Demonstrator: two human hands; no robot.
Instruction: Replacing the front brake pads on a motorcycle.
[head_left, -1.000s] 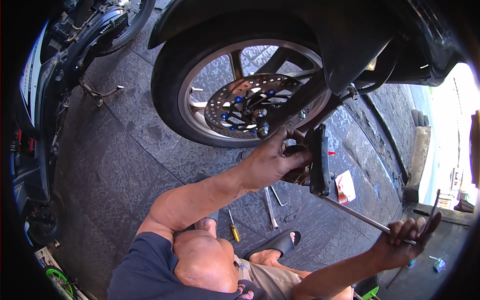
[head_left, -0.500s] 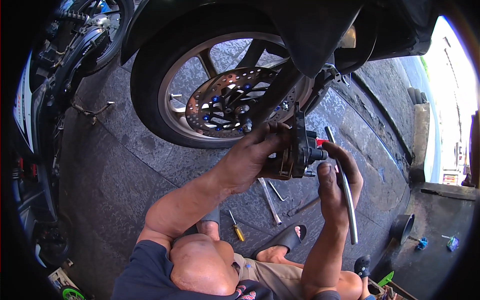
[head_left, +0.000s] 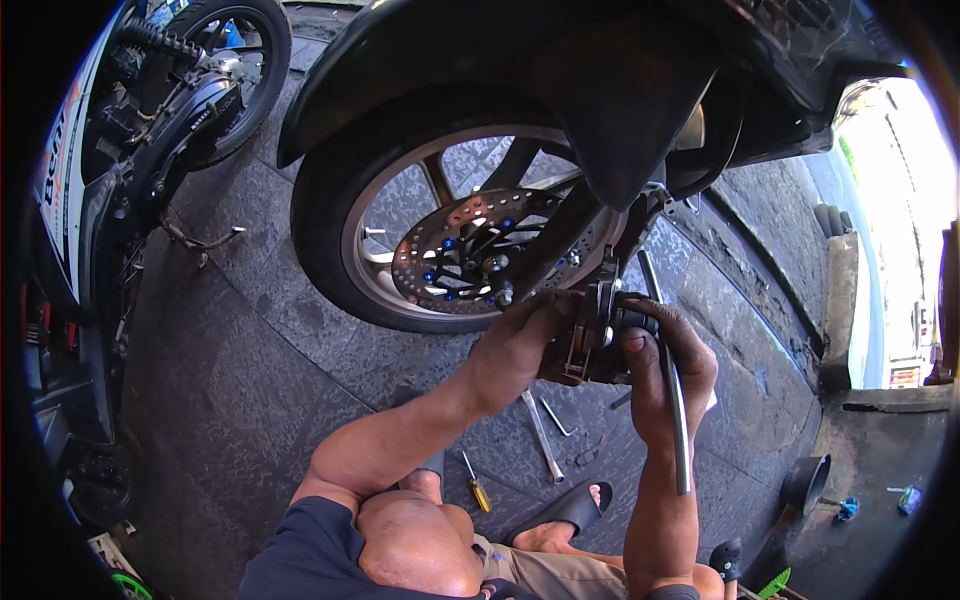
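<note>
My left hand [head_left: 515, 350] is closed around a dark brake caliper [head_left: 590, 335], just below the lower end of the front fork [head_left: 555, 245] of a black motorbike. My right hand [head_left: 668, 370] has its thumb and curled fingers at the caliper's right side, with a long metal bar [head_left: 677, 435] held lengthwise across it. Just beyond the caliper is the front wheel's perforated brake disc [head_left: 430, 255], with blue bolts, inside a spoked rim and black tyre [head_left: 325, 250].
A second motorbike [head_left: 120, 180] stands at left. On the tiled floor [head_left: 250, 400] lie a yellow-handled screwdriver [head_left: 480, 495], a socket wrench [head_left: 545, 440] and a bent key [head_left: 555, 415]. A black bowl [head_left: 805, 480] sits lower right, near a concrete ledge [head_left: 895, 400].
My right hand has swung up and left to the caliper, turning the metal bar nearly upright. My left hand has moved slightly down with the caliper, which has turned.
</note>
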